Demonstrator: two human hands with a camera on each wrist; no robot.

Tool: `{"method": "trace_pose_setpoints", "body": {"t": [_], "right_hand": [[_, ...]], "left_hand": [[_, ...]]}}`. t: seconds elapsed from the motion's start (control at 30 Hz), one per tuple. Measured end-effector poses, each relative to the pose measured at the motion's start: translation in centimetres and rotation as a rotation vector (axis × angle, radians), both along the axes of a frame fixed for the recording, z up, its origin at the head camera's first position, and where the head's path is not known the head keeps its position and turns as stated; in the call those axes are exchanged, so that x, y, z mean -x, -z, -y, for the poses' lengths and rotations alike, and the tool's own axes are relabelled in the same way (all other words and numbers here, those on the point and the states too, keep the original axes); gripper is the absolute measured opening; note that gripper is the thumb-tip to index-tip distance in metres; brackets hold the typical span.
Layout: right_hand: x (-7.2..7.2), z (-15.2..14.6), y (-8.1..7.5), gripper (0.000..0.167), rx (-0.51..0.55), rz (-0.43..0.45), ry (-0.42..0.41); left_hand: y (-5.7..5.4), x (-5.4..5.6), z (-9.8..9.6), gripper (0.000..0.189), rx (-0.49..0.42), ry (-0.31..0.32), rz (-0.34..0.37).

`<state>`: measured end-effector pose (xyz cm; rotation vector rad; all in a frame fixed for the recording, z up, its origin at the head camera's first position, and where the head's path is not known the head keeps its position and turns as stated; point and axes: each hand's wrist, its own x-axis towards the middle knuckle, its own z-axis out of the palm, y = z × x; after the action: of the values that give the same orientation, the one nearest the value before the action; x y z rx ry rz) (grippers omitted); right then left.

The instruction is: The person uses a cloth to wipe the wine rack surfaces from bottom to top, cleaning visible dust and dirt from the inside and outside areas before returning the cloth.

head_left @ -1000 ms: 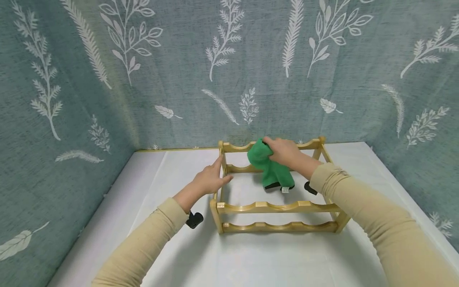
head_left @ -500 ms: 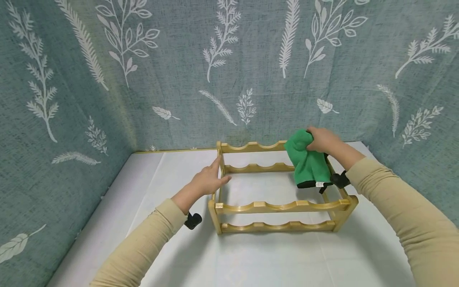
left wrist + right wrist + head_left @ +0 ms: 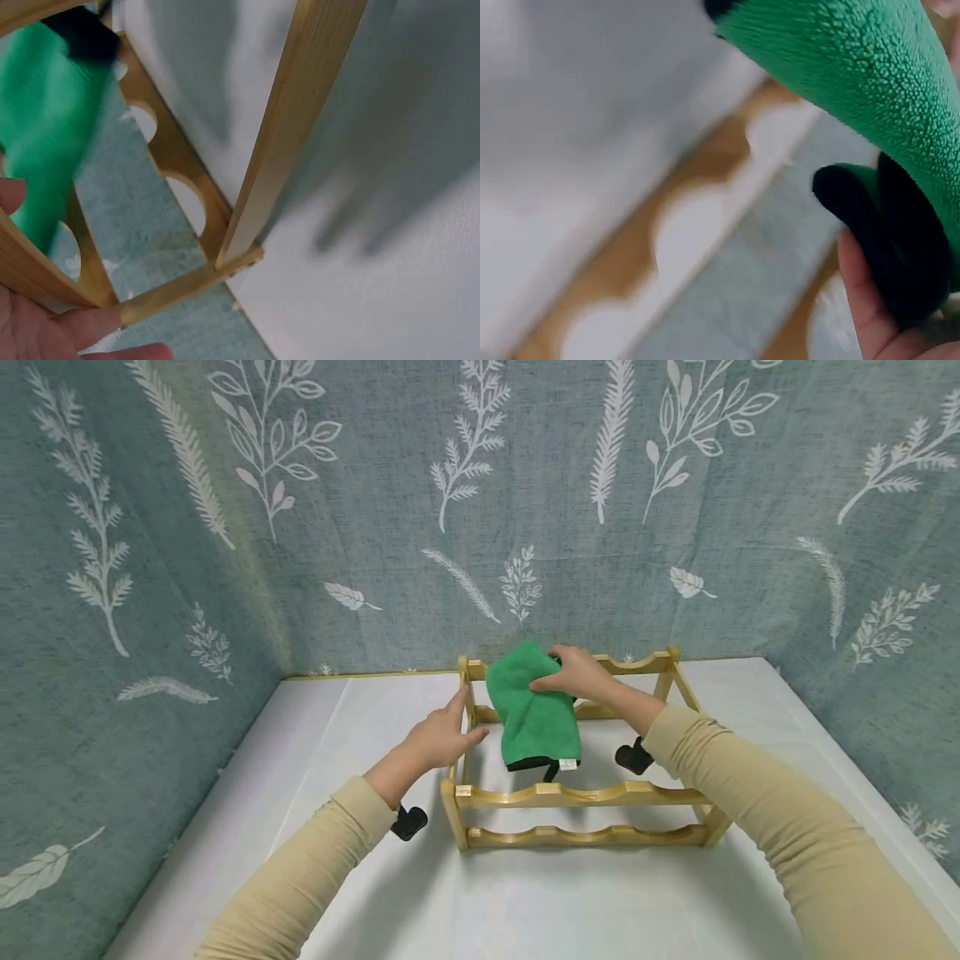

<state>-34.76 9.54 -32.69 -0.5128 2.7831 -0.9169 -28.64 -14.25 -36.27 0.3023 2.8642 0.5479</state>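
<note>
In the head view my right hand (image 3: pixel 577 678) pinches the top of a green fluffy cloth (image 3: pixel 538 727) with black edging and a small white tag. The cloth hangs over the left part of a wooden wine rack (image 3: pixel 588 795) with scalloped rails. Seen from the right wrist, the thumb (image 3: pixel 862 300) presses on a folded black edge of the cloth (image 3: pixel 847 67). My left hand (image 3: pixel 438 737) rests at the rack's left side, fingers straight and thumb spread. Up close in the left wrist view, the side rail (image 3: pixel 45 274) lies between thumb and fingers.
The rack stands on a white-covered table (image 3: pixel 562 902). Behind and on both sides hangs a grey-green curtain (image 3: pixel 390 552) with white leaf prints. A black wrist camera (image 3: pixel 408 822) sits under the left wrist, another black wrist camera (image 3: pixel 633 758) under the right.
My right hand carried the cloth right to the rack's right end, then back left, where it hangs flatter and more spread. The left hand stays at the rack's left side.
</note>
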Motion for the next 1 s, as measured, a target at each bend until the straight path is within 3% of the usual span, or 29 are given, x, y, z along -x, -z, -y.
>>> {"method": "trace_pose_setpoints", "body": {"t": [0.17,0.3,0.5,0.63,0.77,0.9,1.0], "right_hand": [[0.1,0.7,2.6,0.068,0.07,0.05,0.077],[-0.1,-0.9,2.8,0.059,0.038,0.036,0.123],[-0.7,-5.4,1.0,0.05,0.023,0.093,0.209],[-1.1,-8.3,-0.8,0.053,0.014,0.115,0.274],[-1.0,-10.7,-1.3,0.059,-0.031,0.104,0.335],[-1.1,-12.2,-1.5,0.064,0.03,0.126,0.378],[-1.3,-12.4,-2.3,0.071,0.14,0.147,0.366]], "left_hand": [[0.2,-0.1,-0.5,0.081,-0.011,0.0,0.013],[0.1,-0.1,-0.4,0.081,-0.008,-0.002,0.001],[-0.1,0.1,-0.1,0.081,-0.01,0.009,0.012],[-0.1,0.1,0.0,0.082,-0.004,0.013,0.012],[-0.1,0.1,0.0,0.082,0.002,0.014,0.014],[-0.1,0.0,0.0,0.082,-0.004,0.014,0.018],[-0.1,0.0,0.0,0.082,-0.004,0.012,0.017]]}}
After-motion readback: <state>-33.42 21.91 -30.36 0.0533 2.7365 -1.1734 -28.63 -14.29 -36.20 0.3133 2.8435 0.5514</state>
